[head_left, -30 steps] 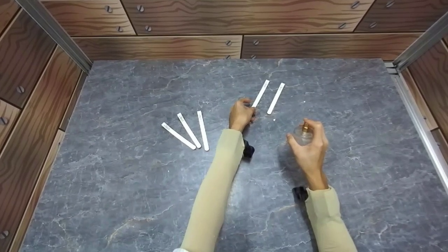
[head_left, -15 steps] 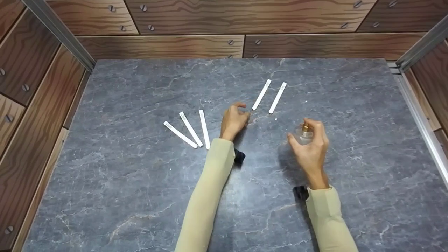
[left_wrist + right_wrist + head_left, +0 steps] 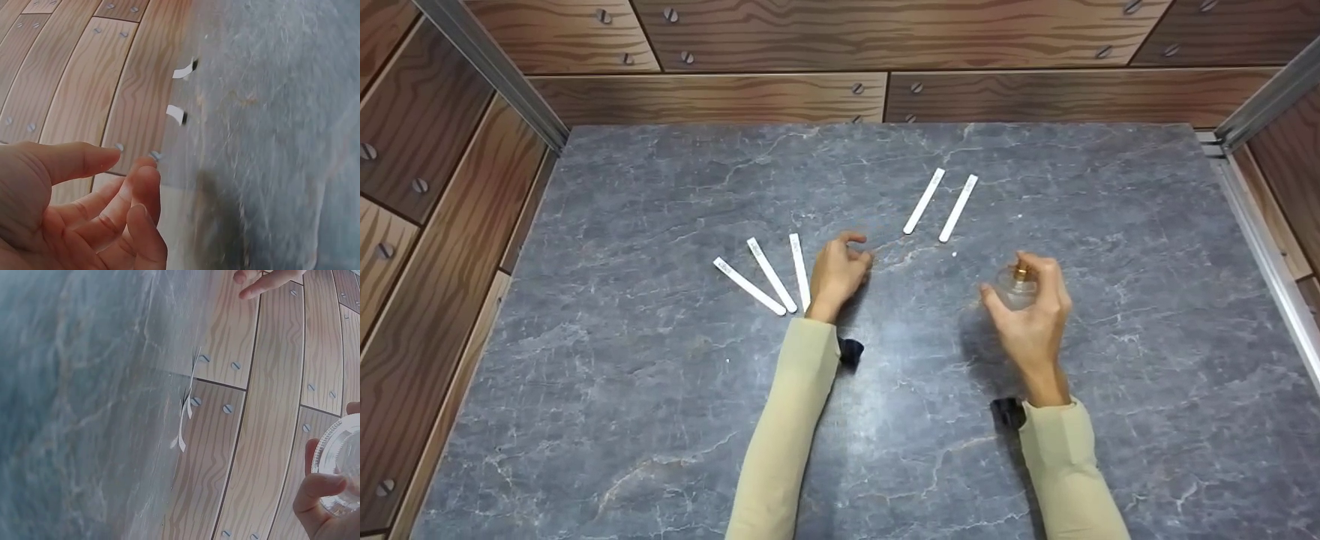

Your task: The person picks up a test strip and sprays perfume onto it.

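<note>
My left hand [image 3: 838, 271] hovers over the table beside a group of three white paper strips [image 3: 766, 275], its wrist overlapping the end of the rightmost one. Nothing shows between its loosely bent fingers [image 3: 147, 185] in the left wrist view. To the right, my right hand [image 3: 1033, 311] holds a clear glass perfume bottle [image 3: 1014, 295] with a gold neck, index finger at its top. In the right wrist view the thumb [image 3: 320, 488] presses on the bottle's ridged glass. Two more white paper strips [image 3: 924, 201] lie almost parallel farther back, small print at their far ends.
The grey marbled tabletop [image 3: 622, 390] carries a few tiny white specks [image 3: 954, 254]. Wood-patterned panels [image 3: 765, 34] wall the back and sides, with metal rails [image 3: 1271, 277] at the corners and right edge. A black wrist camera [image 3: 851, 352] sits at each sleeve.
My left hand has drawn back leftward and nearer to me, away from the two strips at the back, which stay on the table. The right hand with the bottle has hardly moved.
</note>
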The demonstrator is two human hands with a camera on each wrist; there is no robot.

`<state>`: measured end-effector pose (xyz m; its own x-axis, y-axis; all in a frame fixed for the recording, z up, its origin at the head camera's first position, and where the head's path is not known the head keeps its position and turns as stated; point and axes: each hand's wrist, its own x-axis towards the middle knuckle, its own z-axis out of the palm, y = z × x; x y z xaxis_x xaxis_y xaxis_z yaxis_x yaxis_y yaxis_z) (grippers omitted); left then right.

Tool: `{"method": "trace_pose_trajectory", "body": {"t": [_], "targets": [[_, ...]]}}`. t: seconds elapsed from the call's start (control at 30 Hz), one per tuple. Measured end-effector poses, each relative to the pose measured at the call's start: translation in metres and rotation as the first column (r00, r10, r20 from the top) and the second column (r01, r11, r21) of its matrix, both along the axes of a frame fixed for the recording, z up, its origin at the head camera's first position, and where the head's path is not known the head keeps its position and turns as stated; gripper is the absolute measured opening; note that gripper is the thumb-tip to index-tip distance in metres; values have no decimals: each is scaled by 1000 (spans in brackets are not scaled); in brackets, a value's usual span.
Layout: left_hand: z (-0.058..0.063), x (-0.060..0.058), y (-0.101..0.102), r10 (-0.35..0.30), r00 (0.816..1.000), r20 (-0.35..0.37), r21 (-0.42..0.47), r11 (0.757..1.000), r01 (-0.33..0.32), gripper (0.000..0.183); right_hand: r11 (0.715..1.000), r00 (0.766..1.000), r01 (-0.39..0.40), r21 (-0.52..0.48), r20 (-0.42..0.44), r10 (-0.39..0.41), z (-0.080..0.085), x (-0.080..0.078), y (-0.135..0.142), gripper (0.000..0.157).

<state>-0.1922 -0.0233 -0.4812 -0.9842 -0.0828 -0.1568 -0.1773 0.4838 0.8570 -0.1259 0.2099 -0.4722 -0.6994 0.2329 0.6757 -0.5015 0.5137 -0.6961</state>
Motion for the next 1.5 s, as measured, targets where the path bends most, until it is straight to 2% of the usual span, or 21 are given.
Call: {"method": "trace_pose_trajectory", "body": {"t": [0.23,0.37,0.67,0.97,1.17,1.5], "targets": [[0,12,-10,11,999,-33,23,1000,-10,31,1000,1000,3,1,13,-3,0,0,0,51],[1,18,-16,19,998,-54,-2,1000,-20,29,1000,1000,3,7,9,-3,1,0,0,51],[4,30,-27,44,999,-22,27,999,-43,29,1000,1000,2,6,2,-2,0,0,1,51],[3,39,-37,70,994,-79,16,997,-69,27,1000,1000,1,5,-8,-1,-2,-1,4,48],[0,44,-44,69,992,-109,56,996,-63,26,1000,1000,7,15,-11,-7,-4,-2,5,47],[-5,53,-53,100,991,-91,21,995,-99,27,1000,1000,2,12,-11,-2,-2,-2,5,49]]}}
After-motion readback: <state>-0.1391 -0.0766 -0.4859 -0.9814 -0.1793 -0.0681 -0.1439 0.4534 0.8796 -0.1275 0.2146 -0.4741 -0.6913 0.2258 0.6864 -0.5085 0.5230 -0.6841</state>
